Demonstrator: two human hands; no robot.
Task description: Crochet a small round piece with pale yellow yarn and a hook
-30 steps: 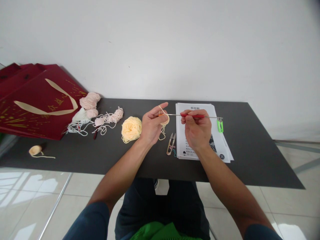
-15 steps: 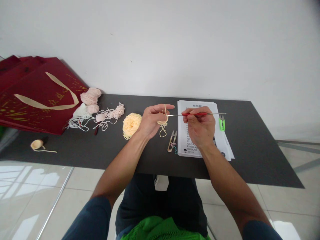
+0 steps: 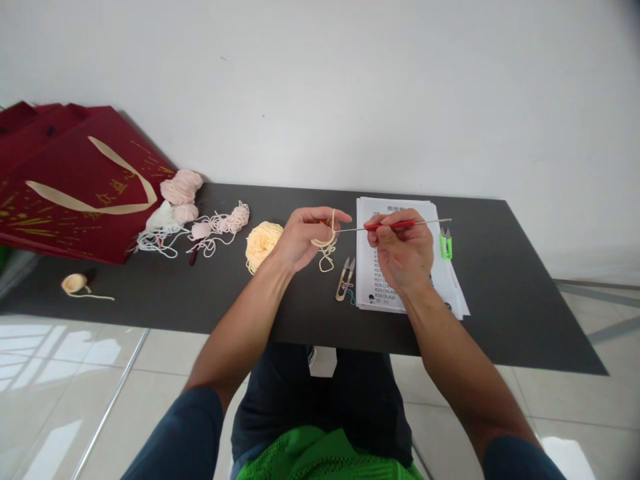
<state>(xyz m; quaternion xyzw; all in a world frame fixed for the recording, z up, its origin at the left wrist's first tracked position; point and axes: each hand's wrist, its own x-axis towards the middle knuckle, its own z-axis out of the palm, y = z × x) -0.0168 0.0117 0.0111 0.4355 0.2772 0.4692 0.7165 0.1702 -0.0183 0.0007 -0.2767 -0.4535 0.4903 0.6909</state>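
My right hand point(image 3: 403, 250) grips the red handle of a crochet hook point(image 3: 400, 225), holding it nearly level above the printed sheets. The hook's thin metal shaft reaches left to the yarn at my left hand point(image 3: 305, 239). Between thumb and fingers, that hand pinches a small piece of pale yellow crochet work point(image 3: 324, 241), mostly hidden by the fingers. A strand of the yarn runs up over my stretched left index finger, and a loose tail dangles below. Partly behind my left wrist sits a ball of pale yellow yarn point(image 3: 263, 245).
Thread snips point(image 3: 345, 280) lie beside the printed sheets point(image 3: 395, 205); green snips point(image 3: 446, 245) are at their right edge. Left on the dark table point(image 3: 515, 300) are pink yarn point(image 3: 181, 187), white yarn point(image 3: 159, 233), a small cream crocheted cup point(image 3: 74, 283) and a dark red bag point(image 3: 75, 187).
The crochet hook has tilted, its right end rising a little while its left tip stays at the yarn. Both hands keep their grips in nearly the same place.
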